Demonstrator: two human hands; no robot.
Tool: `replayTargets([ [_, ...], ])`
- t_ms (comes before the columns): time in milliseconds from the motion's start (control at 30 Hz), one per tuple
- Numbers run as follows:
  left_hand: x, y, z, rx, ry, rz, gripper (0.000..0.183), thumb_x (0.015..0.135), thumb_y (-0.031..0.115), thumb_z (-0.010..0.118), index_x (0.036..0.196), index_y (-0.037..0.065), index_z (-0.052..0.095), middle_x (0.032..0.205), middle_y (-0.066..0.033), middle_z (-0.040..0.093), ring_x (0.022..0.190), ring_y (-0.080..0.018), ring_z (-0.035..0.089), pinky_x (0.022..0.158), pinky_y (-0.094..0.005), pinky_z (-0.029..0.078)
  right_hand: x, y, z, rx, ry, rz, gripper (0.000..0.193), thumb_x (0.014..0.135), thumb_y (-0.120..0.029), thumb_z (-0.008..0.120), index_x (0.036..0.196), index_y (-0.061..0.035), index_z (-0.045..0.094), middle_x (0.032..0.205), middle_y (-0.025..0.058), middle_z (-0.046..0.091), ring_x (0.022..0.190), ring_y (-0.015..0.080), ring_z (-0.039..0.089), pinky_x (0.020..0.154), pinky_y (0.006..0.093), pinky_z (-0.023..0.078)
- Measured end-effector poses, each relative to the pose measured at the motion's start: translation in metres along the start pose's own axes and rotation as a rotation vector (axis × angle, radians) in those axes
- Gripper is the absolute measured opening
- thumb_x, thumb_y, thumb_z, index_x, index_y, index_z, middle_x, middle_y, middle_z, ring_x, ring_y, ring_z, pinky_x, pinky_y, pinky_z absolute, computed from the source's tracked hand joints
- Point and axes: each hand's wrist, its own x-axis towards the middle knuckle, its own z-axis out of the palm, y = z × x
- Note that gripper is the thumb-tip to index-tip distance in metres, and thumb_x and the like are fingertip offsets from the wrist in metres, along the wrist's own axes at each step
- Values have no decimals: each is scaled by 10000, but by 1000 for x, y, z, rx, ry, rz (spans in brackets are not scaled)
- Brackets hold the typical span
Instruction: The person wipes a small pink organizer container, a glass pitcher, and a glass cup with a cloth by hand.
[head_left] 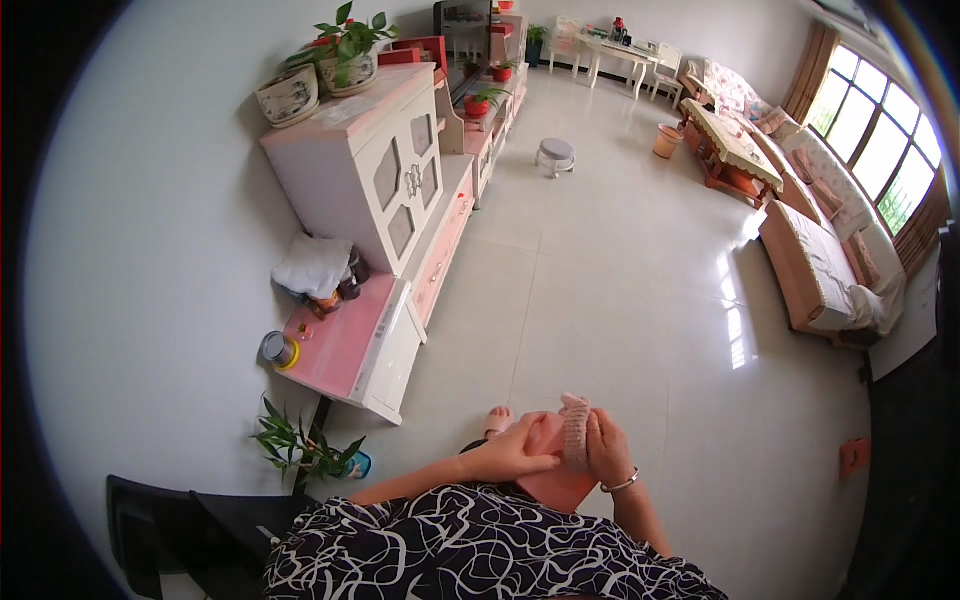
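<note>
Ribbed cloth (pixel 575 435) is held above glossy tiles (pixel 600 280).

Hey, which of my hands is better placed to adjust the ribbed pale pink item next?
Probably your right hand: its fingers are already at the right edge of the ribbed pale pink item. Your left hand grips the flat pink piece, so it seems better suited to steadying.

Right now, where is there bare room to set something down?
Bare floor stretches from the right hand to the stool, left of the sofa. The pink countertop has a smaller patch between the tin and front edge. A white cloth crowds its wall side; flowerpots crowd the tall cabinet.
</note>
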Motion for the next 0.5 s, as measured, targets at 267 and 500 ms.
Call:
replayTargets([
  [267, 103, -16, -27, 78, -61, 35, 819, 684, 464, 621, 1254, 5, 255, 1122, -223, 444, 1053, -304, 422, 917, -379, 295, 70, 36, -28, 61, 155, 136, 265, 880, -228, 391, 870, -11, 544, 738, 192, 577, 684, 349, 562, 591, 386, 437],
  [500, 216, 25, -68, -119, -438, 122, 475, 760, 249, 563, 1146, 9, 425, 1127, -147, 475, 1053, -203, 447, 875, -329, 364, 197, -32, -62, -360, 1, -174, 182, 796, -262, 518, 852, -101, 581, 852, 113, 601, 708, 302, 581, 604, 406, 466],
])
